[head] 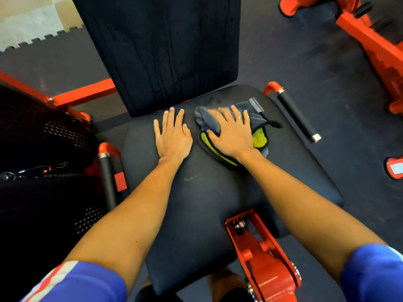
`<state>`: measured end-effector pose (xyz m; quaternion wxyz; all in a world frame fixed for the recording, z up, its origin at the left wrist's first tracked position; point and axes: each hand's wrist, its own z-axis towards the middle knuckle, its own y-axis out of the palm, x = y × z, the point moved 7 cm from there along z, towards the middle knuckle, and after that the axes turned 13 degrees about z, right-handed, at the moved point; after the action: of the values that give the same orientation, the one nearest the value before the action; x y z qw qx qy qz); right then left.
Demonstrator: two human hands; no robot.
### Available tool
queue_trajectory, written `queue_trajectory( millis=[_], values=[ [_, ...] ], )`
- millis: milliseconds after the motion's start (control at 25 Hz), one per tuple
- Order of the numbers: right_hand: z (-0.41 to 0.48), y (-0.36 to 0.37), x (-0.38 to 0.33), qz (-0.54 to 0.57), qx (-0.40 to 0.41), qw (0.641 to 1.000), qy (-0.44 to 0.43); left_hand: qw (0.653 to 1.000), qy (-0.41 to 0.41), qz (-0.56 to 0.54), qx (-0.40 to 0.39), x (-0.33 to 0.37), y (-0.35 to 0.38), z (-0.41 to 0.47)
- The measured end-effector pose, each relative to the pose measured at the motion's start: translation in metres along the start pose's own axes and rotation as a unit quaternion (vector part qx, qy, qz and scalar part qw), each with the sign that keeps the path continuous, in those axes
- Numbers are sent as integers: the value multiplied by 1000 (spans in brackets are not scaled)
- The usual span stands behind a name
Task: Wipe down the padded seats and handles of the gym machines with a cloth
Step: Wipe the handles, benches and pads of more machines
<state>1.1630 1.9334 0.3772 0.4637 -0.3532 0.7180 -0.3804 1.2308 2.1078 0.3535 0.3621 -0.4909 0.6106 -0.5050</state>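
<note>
Fingers (169, 120) lie straight and spread on both hands, five on each by my count, and none curls round anything. Sweeping my feed from the left, I see one black perforated guard (43, 138) beside the machine. Next comes the first of two black-gripped handles (108, 182), which stands just beside the seat's left edge on a red bracket. The left hand (173, 138) rests palm down on the bare black seat pad (196, 203), towards its rear, holding nothing. Beyond it rises the single black back pad (161, 51), its surface streaked. Near the left hand but apart from it, the right hand (233, 138) presses flat on the one cloth (257, 118), which is grey with a yellow-green underside and dark edging. The cloth lies bunched on the rear right part of the seat, showing past the palm on several sides. Further right, the second handle (296, 116) runs along the seat's right edge, apart from the cloth. One red frame arm (261, 258) comes out from under the seat's front. Two blue sleeves (82, 284) fill the bottom corners, and part of another red machine (375, 44) stands on the dark floor matting (305, 51) at the far right.
</note>
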Motion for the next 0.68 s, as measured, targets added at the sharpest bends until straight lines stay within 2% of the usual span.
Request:
queue_trajectory(
  millis=[80,160,320,400,520,680],
  values=[
    [40,-6,0,25,8,999,43,1000,-17,-3,-8,0,2,2],
    [55,-8,-8,32,-9,999,38,1000,-22,-4,-7,-1,4,5],
    [-16,-2,-25,25,-33,993,-108,1000,-22,10,-12,-2,6,4],
    [-44,-5,-14,20,-52,988,-144,1000,-24,16,-8,-2,7,4],
    [-18,-17,17,15,-44,992,-113,999,-38,11,7,-1,5,2],
    [69,-18,21,-4,-8,1000,-22,998,-41,25,29,-1,7,2]
  ],
)
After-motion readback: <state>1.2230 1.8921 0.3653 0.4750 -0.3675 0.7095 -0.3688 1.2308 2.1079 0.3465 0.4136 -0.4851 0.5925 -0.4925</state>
